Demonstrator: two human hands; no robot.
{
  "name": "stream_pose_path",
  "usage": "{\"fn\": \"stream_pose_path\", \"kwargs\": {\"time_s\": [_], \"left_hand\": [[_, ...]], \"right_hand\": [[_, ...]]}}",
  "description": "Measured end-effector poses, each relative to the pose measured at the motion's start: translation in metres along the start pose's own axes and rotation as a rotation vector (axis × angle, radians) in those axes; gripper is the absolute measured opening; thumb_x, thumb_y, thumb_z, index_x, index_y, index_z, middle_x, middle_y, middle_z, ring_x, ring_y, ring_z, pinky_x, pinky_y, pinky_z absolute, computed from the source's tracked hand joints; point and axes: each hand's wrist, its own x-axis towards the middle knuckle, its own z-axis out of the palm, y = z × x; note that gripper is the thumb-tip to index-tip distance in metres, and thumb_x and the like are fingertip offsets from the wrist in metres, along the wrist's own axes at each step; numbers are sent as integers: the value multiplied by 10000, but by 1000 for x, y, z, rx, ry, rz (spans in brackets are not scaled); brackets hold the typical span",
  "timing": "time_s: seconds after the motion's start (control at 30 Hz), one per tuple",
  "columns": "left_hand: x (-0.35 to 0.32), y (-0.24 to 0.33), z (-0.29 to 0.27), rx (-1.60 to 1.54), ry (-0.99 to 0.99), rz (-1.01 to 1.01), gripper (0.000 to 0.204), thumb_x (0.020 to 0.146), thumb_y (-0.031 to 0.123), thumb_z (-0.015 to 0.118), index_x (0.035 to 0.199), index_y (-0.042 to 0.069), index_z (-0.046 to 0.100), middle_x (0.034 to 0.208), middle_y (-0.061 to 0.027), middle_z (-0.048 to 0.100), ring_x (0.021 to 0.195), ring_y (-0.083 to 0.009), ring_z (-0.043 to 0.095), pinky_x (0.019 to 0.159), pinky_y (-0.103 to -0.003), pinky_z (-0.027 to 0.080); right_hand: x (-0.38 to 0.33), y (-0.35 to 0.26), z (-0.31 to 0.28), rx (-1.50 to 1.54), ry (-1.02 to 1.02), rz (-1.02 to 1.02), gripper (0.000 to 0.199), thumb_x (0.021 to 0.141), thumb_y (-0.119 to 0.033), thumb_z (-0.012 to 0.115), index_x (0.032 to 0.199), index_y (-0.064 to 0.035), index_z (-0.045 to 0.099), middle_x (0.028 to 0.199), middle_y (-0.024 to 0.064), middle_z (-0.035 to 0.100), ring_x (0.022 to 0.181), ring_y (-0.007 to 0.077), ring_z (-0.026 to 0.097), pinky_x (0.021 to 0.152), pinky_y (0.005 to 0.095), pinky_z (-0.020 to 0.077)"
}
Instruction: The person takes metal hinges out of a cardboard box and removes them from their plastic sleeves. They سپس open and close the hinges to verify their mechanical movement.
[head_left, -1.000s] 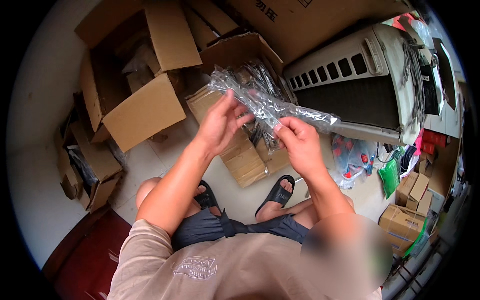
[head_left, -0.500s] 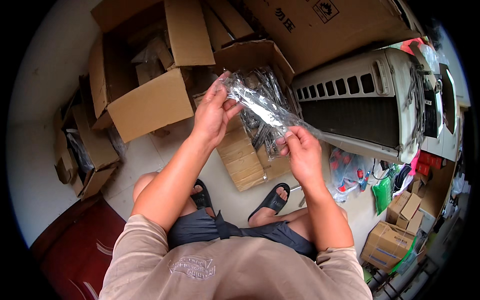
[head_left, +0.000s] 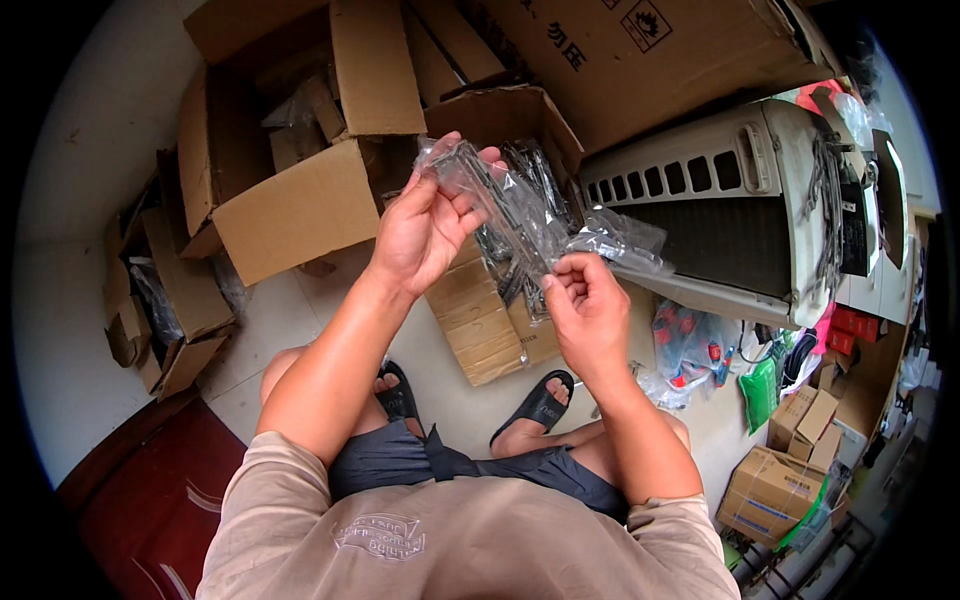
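Observation:
A clear plastic bag (head_left: 515, 215) with thin dark strips inside is stretched at a slant between my hands. My left hand (head_left: 418, 228) grips its upper end, thumb on top and fingers behind. My right hand (head_left: 588, 305) pinches the lower part between thumb and fingers. A loose, crinkled stretch of plastic (head_left: 625, 240) spreads out beyond my right hand. Just below the bag stands an open cardboard box (head_left: 480, 325) filled with more thin metallic-looking pieces (head_left: 545, 175) in clear wrapping. The bag partly hides them; their kind is unclear.
A large open carton (head_left: 295, 215) stands at the far left, a smaller one (head_left: 190, 270) nearer. To the right lies a white appliance-like casing (head_left: 690, 225) with slots. Bags, a green packet (head_left: 758, 395) and boxes (head_left: 770, 490) line the right side. A dark red surface (head_left: 150, 500) is lower left.
The bag has turned in my hands, and its dark strips now show more plainly. Its loose plastic has spread out to the right. My left fingers have opened out somewhat behind it.

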Motion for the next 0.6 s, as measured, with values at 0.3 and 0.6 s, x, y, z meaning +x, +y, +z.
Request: {"fn": "stream_pose_path", "kwargs": {"time_s": [0.3, 0.6], "left_hand": [[-6, -10, 3, -62, -43, -68, 451, 1177, 277, 283, 1608, 176, 371, 1612, -264, 435, 1486, -407, 464, 1220, -605, 416], [-8, -10, 4, 83, 30, -2, 468, 1171, 304, 357, 1627, 199, 345, 1585, -191, 492, 1469, -374, 490, 1190, -601, 441]], "right_hand": [[-5, -3, 3, 44, 54, -22, 252, 861, -119, 870, 1038, 6, 741, 824, 41, 653, 635, 99, 556, 626, 252, 502], [0, -7, -2, 3, 68, -117, 190, 890, -48, 768, 1070, 9, 756, 830, 58, 658, 667, 83, 551, 635, 256, 486]]}}
